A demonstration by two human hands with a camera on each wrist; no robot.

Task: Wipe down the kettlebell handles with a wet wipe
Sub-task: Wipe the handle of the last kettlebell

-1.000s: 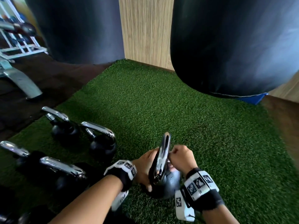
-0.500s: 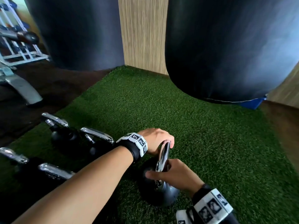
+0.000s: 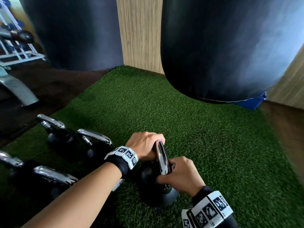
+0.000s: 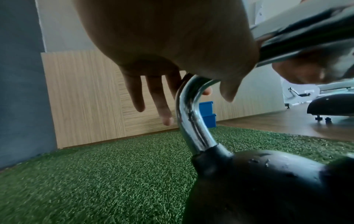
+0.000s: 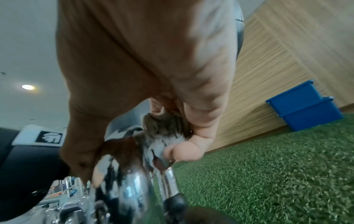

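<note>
A black kettlebell [image 3: 156, 196] with a chrome handle [image 3: 162, 159] stands on green turf [image 3: 213, 145], low in the middle of the head view. My left hand [image 3: 144, 143] lies over the handle's far bend; in the left wrist view the bend [image 4: 191, 118] passes between thumb and forefinger of that hand [image 4: 197, 103], and the other fingers hang straight. My right hand [image 3: 179, 175] grips the near side of the handle. The right wrist view shows it [image 5: 141, 159] pinching a crumpled grey wet wipe [image 5: 162, 125] against the chrome [image 5: 134, 189].
Several more chrome-handled kettlebells [image 3: 95, 142] stand in rows on the turf to the left. Two black punch bags [image 3: 222, 46] hang close ahead, a wooden wall between them. Blue bins [image 3: 253, 102] sit at the far right, and a bench foot [image 3: 18, 89] at the left.
My left hand has gone from the kettlebell's left side up onto the far end of the handle. My right hand has come down to the handle's near side with the wipe.
</note>
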